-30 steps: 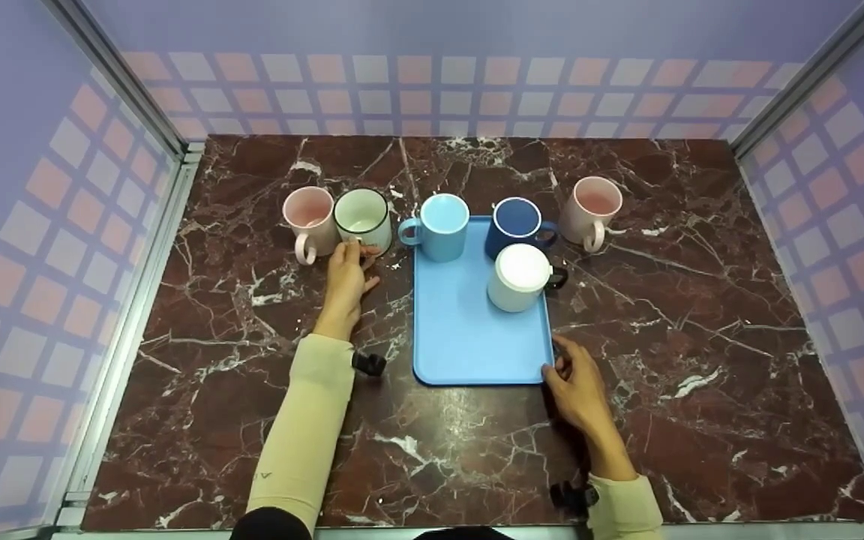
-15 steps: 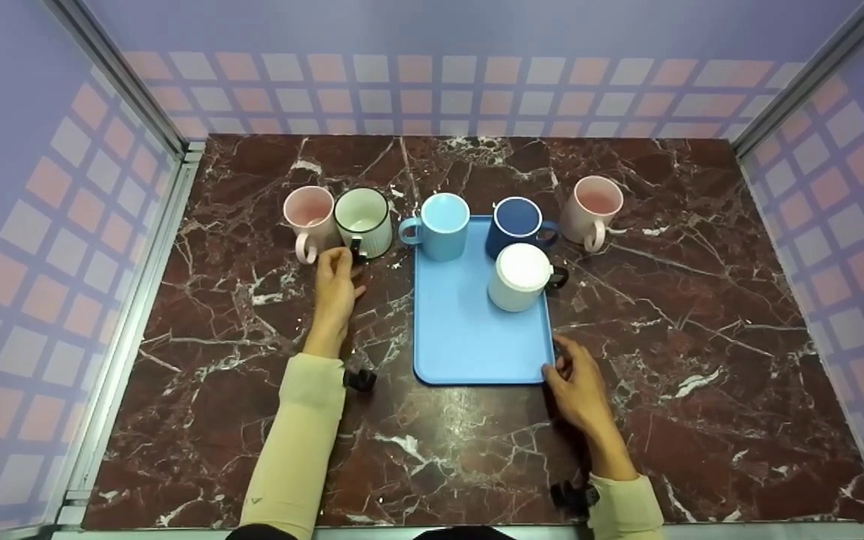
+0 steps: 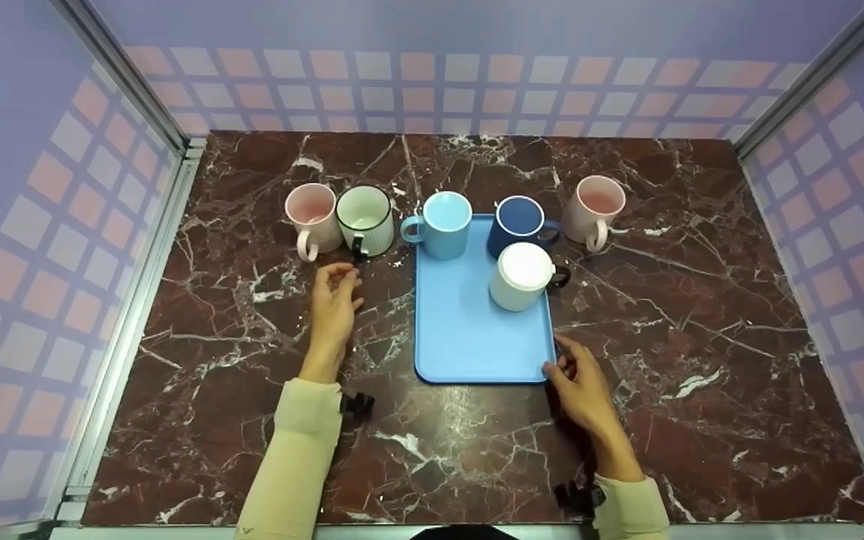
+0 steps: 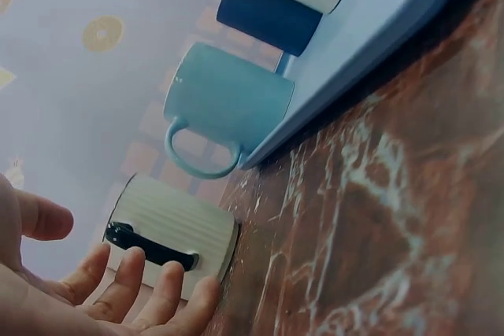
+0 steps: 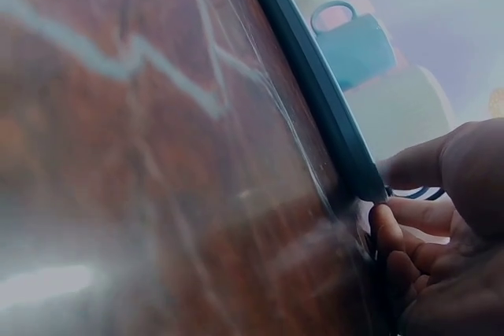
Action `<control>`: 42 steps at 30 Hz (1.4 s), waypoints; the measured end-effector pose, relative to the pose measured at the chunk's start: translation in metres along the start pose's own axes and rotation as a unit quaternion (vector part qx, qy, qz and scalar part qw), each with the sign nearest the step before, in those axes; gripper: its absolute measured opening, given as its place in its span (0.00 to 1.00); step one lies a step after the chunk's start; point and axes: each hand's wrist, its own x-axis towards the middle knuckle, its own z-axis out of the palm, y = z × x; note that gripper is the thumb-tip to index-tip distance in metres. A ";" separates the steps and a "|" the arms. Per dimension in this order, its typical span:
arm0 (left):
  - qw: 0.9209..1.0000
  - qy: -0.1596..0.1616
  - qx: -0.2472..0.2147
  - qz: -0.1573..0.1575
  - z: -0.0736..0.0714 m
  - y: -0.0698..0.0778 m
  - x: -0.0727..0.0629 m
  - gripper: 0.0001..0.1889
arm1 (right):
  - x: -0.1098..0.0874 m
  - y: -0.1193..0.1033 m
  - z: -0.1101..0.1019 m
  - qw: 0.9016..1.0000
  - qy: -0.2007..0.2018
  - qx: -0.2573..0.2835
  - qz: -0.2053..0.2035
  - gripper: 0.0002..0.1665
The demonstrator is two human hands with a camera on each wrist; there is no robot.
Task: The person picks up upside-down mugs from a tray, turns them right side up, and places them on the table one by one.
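My left hand (image 3: 333, 309) is just in front of a pale green mug (image 3: 367, 225) with a black handle, fingers loosely bent and holding nothing. In the left wrist view, the fingers spread close below that mug's handle (image 4: 153, 248). My right hand (image 3: 586, 390) pinches the near right corner of a blue tray (image 3: 477, 349), thumb above the rim and fingers under it in the right wrist view. On the tray stand a light blue mug (image 3: 445, 229), a dark blue mug (image 3: 511, 236) and a white mug (image 3: 516, 285) with a black handle.
A pink mug (image 3: 313, 225) stands against the green mug's left side. Another pink mug (image 3: 589, 214) is to the right of the tray, close to the dark blue mug. Tiled panels (image 3: 432, 75) enclose the dark marble table (image 3: 702, 315) at the back and sides.
My left hand has let go of the green mug's handle and drawn back toward the near side. The mugs, the tray and my right hand stay where they were.
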 end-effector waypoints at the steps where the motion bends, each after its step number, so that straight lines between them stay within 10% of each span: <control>1: 1.000 -0.001 0.003 0.002 0.001 0.000 -0.002 0.12 | 0.000 0.000 -0.001 1.000 -0.004 0.008 0.006 0.30; 42: 0.985 -0.168 0.018 0.047 0.067 -0.013 -0.059 0.14 | 0.002 -0.002 -0.015 0.981 -0.023 0.184 0.058 0.26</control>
